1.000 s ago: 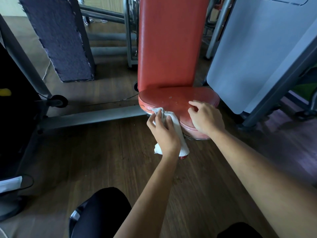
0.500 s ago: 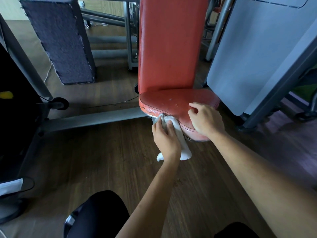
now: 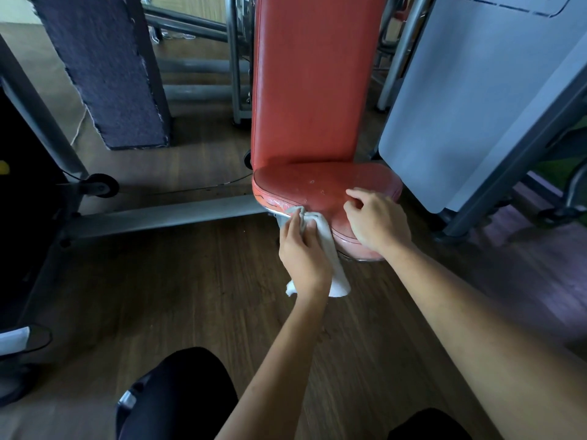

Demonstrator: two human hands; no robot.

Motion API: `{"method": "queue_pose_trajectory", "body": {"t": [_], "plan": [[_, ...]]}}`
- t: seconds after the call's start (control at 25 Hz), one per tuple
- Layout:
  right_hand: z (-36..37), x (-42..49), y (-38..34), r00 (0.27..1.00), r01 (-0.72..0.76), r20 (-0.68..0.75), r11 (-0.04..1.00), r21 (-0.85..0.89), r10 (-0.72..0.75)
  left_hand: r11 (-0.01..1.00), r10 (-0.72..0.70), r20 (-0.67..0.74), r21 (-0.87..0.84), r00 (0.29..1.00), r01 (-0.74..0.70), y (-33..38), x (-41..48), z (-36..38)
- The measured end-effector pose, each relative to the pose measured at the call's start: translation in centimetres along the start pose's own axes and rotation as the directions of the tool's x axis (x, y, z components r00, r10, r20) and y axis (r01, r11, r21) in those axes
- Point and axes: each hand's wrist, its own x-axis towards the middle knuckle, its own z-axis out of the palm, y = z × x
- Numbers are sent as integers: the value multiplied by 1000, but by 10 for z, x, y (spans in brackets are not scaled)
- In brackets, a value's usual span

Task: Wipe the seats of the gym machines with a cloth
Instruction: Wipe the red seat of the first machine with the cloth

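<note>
- Head view: left hand (image 3: 301, 252) clamps the cloth (image 3: 339, 282) against the front-left rim of the seat (image 3: 324, 182); its loose tail hangs and could drag on the floor (image 3: 158, 296).
- Right hand (image 3: 378, 223) rests on the seat, fingers loosely bent, holding nothing; it could leave that patch unwiped.

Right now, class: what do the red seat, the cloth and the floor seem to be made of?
The red seat: likely vinyl or faux leather over padding; smooth, dull sheen, scuffed spots, seamed edge. The cloth: soft white fabric, perhaps terry; it bunches and hangs limp. The floor: wood or wood-look laminate; brown plank grain, matte.
</note>
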Motion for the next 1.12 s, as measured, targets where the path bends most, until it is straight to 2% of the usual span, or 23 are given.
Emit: {"method": "queue_pose_trajectory", "body": {"t": [0.08, 0.2, 0.4, 0.6, 0.8, 1.0, 1.12], "plan": [[0, 0, 0, 1000, -4, -2, 1000, -1, 4, 1000, 7, -9, -14, 1000, -7, -2, 5, -3], [1, 1, 0, 1000, -5, -3, 1000, 1, 5, 997, -75, -52, -21, 996, 74, 5, 14, -5], [3, 2, 1, 1000, 3, 3, 1000, -1, -3, 992, -124, 114, -8, 986, 126, 3, -9, -16], [1, 1, 0, 1000, -3, 7, 1000, -9, 3, 985, -170, 107, 34, 980, 168, 16, 6, -16], [0, 0, -2, 1000, -8, 8, 1000, -10, 8, 987, -153, 245, -8, 957, 160, 15, -14, -27], [-2, -1, -3, 1000, -19, 5, 1000, -4, 19, 983, -185, 168, 47, 968, 179, 19, 11, -23], [-2, -2, -3, 1000, -9, 8, 1000, -8, 9, 989, -145, 207, 50, 968, 137, 19, -9, -23]]}}
